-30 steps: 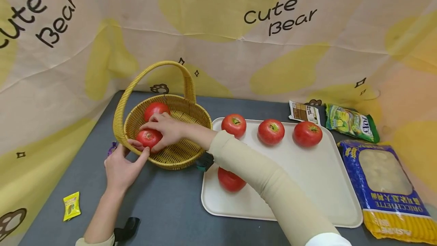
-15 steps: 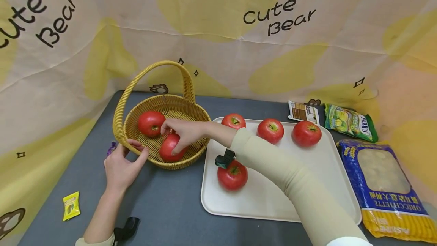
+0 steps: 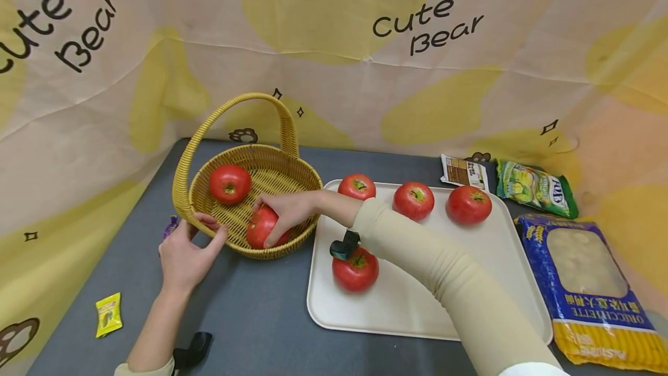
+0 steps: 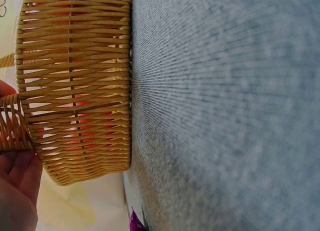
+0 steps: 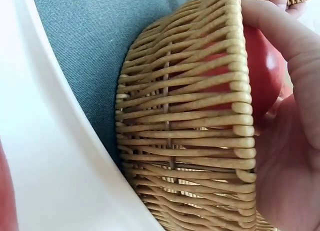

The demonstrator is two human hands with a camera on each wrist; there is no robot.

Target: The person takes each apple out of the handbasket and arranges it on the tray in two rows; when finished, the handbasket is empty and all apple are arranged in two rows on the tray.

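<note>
My left hand (image 3: pixel 185 257) grips the basket (image 3: pixel 279 170) at eight o'clock; my right hand (image 3: pixel 289 210) curls round an apple (image 3: pixel 259 228) inside; tray (image 3: pixel 412 306) at four.

Tabletop booth (image 3: pixel 261 318), printed cloth walls (image 3: pixel 323 16)

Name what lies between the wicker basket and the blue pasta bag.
The head view shows the white tray, bearing four red apples, with the right arm crossing above it.
</note>
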